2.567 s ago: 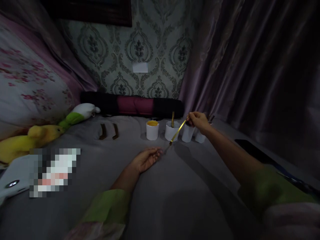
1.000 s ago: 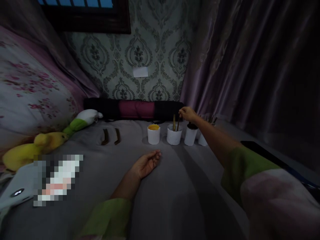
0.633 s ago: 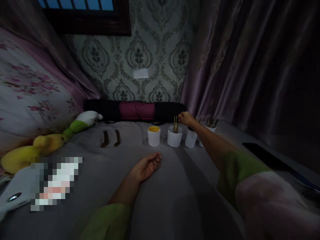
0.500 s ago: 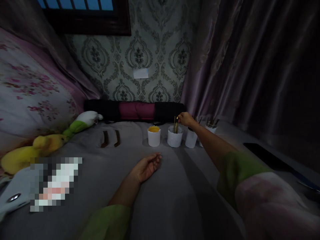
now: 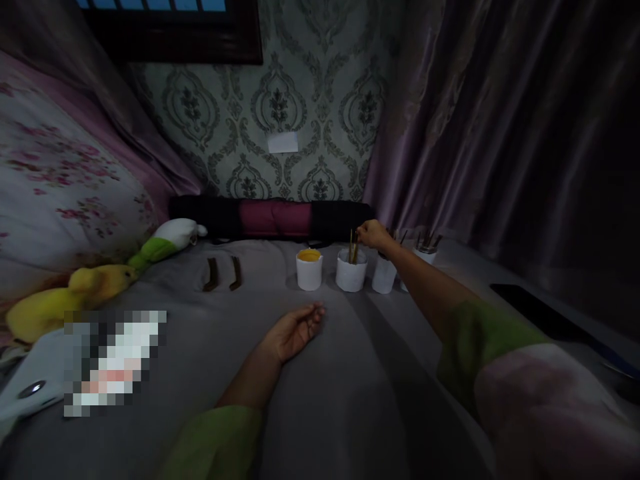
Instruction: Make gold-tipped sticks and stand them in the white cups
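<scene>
Several white cups stand in a row on the grey bed sheet [image 5: 350, 393]. The leftmost cup [image 5: 309, 270] holds yellow paint. The second cup [image 5: 351, 271] holds thin yellow-handled brushes [image 5: 352, 246]. My right hand [image 5: 374, 235] reaches over that cup, fingers pinched at the top of a brush standing in it. Behind my wrist are a third cup [image 5: 383, 275] and a fourth cup [image 5: 424, 253] with more brushes. My left hand [image 5: 296, 328] rests palm up on the sheet, fingers loosely curled and holding nothing.
Two dark curved pieces [image 5: 223, 274] lie left of the cups. A black and maroon roll [image 5: 273, 219] lies along the patterned wall. A yellow and green plush toy [image 5: 95, 287] and a floral pillow [image 5: 60, 193] are at left. Curtains [image 5: 500, 133] hang at right, above a dark flat object [image 5: 535, 313].
My right hand carried the yellow brush from above the sheet to the second cup and stood it there. The left hand stayed put.
</scene>
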Available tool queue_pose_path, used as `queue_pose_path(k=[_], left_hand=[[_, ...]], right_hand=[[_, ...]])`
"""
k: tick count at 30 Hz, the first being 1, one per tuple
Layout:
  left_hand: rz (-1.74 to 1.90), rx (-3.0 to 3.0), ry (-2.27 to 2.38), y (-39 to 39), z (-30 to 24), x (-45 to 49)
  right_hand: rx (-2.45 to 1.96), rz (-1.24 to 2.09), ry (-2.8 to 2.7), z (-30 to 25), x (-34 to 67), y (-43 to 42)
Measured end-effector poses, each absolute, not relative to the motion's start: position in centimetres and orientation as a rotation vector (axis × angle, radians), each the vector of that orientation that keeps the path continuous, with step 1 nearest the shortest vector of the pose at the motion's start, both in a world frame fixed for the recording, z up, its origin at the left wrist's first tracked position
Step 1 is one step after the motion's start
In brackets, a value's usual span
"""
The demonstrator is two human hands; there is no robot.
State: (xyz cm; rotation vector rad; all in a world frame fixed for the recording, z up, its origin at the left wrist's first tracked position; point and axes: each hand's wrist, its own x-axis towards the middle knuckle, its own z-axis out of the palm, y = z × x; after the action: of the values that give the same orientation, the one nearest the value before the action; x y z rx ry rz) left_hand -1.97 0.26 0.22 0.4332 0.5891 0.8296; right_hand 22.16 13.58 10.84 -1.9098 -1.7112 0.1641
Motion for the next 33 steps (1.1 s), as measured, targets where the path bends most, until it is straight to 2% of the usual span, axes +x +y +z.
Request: queue_pose_path(k=[11,21,33], left_hand=[[0.824,0.448,0.568,0.4,-0.1,-2.1],[0.824,0.441,0.575,0.3,0.1,-2.0],[0.823,0.426,0.569,0.3,0.1,-2.0]], right_hand=[[-1.881,0.229,-1.673,12.3,21.9,12.9],[-1.866,0.389,-1.585,10.9,21.4,13.6],[-1.839,0.425,-1.588,10.8,21.2,13.5]])
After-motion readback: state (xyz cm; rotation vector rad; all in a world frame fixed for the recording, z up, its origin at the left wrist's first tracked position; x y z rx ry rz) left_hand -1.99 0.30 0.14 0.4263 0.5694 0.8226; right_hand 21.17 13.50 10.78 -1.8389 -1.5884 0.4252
